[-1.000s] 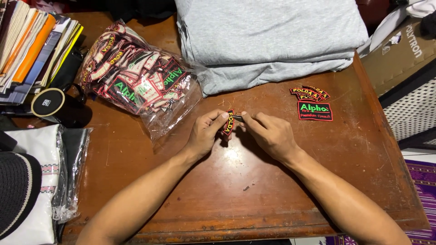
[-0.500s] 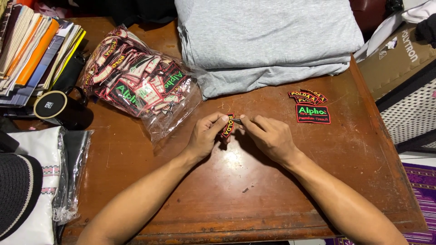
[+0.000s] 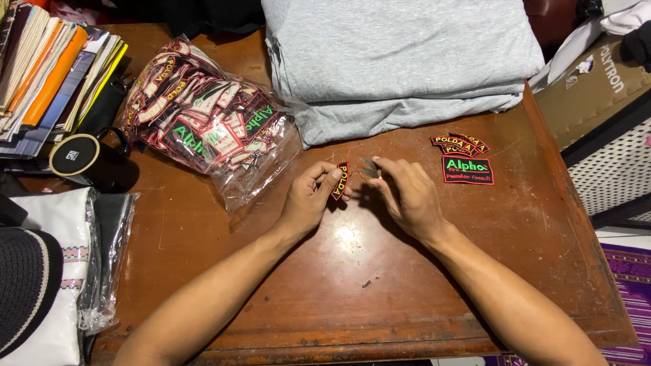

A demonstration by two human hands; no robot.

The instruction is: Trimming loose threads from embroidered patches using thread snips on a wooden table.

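I watched both hands work above the wooden table (image 3: pixel 434 271), just in front of the folded grey fabric stack (image 3: pixel 400 61). The left hand (image 3: pixel 308 200) pinched a small curved embroidered patch (image 3: pixel 341 180) (black, red-edged) between thumb and fingertips. The right hand (image 3: pixel 407 196), close beside it, was closed on a thin dark grey piece (image 3: pixel 369 167), possibly a peeled backing; I could not tell for certain. Finished patches (image 3: pixel 464 159) lay right of the hands, near the stack's front edge. A clear bag of patches (image 3: pixel 200 129) sat left of the stack. Risk, in my judgement: the light fingertip grip could let the patch slip onto the table, or the thin piece could tear.
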